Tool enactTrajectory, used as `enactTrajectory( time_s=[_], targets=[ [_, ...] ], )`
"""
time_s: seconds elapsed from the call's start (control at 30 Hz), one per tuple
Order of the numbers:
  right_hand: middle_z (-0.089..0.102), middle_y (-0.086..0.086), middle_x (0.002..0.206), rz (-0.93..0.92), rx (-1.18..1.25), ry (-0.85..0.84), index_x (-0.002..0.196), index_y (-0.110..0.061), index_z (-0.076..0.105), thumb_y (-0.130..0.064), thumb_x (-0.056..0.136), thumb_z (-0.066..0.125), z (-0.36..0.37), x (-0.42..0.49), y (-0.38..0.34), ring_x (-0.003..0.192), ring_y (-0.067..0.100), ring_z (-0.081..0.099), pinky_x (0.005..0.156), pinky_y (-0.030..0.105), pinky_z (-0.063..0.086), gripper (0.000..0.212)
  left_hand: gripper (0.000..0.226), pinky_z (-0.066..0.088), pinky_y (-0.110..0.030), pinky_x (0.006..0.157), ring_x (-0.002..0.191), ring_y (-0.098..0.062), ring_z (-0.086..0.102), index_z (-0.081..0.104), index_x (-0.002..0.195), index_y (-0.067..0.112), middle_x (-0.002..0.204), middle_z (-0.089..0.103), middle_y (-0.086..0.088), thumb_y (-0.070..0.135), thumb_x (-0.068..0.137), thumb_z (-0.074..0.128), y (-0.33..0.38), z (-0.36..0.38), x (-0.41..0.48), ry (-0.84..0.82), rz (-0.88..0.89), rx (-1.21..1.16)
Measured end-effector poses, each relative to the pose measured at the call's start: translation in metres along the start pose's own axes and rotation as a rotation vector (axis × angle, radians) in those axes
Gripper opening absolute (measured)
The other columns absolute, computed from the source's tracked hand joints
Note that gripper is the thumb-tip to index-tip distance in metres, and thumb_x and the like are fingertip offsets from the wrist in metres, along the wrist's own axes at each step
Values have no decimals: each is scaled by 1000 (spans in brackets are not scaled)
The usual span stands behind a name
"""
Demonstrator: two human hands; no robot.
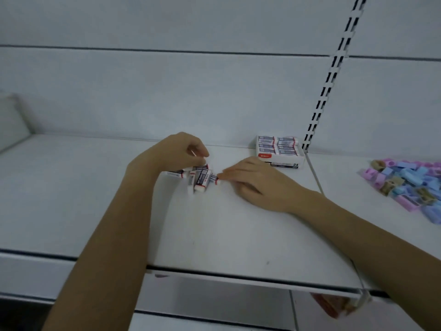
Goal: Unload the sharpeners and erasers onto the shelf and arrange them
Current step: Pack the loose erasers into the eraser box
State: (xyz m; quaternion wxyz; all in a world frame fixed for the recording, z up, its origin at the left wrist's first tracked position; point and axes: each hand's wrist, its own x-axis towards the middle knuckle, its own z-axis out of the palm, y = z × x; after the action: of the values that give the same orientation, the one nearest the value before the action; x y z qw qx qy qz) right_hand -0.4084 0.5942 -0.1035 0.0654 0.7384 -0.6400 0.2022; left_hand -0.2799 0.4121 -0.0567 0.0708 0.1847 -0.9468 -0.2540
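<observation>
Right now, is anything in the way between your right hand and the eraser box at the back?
Nothing visible does. The right hand lies on the shelf, fingertips at the loose erasers; the eraser box stands just behind it, only bare shelf between. The sharpeners lie farther right, off that path.

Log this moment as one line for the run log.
left hand pinches top eraser | right hand touches loose erasers | eraser box behind | sharpeners piled right

Loose erasers (200, 177), perhaps five, on shelf (214, 225)
</observation>
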Motion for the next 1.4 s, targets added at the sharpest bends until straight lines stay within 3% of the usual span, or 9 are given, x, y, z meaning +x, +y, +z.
enactTrajectory(
  time_s=[0.23,0.33,0.43,0.63,0.87,0.97,1.07,1.27,1.4],
  targets=[
    [67,1,102,37,51,35,106,-12,66,-17,82,38,-3,-1,0,93,23,59,87,30,41,37,17,45,-10,49,72,-15,61,62,95,18,87,62,7,10,81,66,2,5,0,-77,-90,-97],
    [66,3,99,58,39,74,100,-11,65,-19,82,39,-5,-2,0,92,26,59,84,40,46,33,15,51,-23,65,73,-11,57,61,96,19,89,61,5,14,82,64,4,13,3,16,-37,-8],
    [66,1,105,17,47,59,108,-11,63,-18,85,41,-4,-4,-2,95,20,56,87,31,42,33,15,49,-31,79,79,-16,58,60,102,14,96,63,1,14,87,58,8,19,6,124,39,8],
    [67,-3,87,119,27,76,90,-16,65,-33,84,53,-5,-4,-1,84,18,58,78,32,44,21,22,40,-11,72,82,-17,56,55,114,11,102,54,-3,11,92,50,18,25,9,294,171,-59],
    [61,-2,95,296,55,123,101,-13,60,-11,82,61,-13,-12,6,92,15,51,82,30,43,19,30,49,-28,82,89,-20,56,54,118,11,107,57,-9,5,89,52,24,31,10,329,231,-100],
    [63,-1,97,321,50,261,106,-12,61,-9,79,58,-20,-13,14,88,9,51,80,14,35,27,33,46,-14,77,86,-14,53,54,117,10,107,56,-8,-1,86,53,27,33,11,341,246,-127],
    [59,-6,94,383,38,348,106,-12,62,-16,79,54,-33,-19,25,85,11,51,76,17,33,29,34,42,-3,74,85,-1,51,55,117,8,106,54,-4,-3,84,53,37,36,14,354,281,-129],
    [62,7,90,489,-41,453,101,-9,67,-12,80,55,-50,-38,59,87,16,45,71,10,29,25,25,47,-31,87,98,-20,56,60,108,6,106,60,-9,-1,85,52,63,38,39,315,329,-23],
    [63,8,93,545,-59,409,105,-7,67,-6,86,58,-50,-46,73,89,18,44,69,11,29,22,22,41,-22,83,96,-19,55,62,104,6,104,62,-9,-2,86,51,77,38,63,245,339,60]
  ],
)
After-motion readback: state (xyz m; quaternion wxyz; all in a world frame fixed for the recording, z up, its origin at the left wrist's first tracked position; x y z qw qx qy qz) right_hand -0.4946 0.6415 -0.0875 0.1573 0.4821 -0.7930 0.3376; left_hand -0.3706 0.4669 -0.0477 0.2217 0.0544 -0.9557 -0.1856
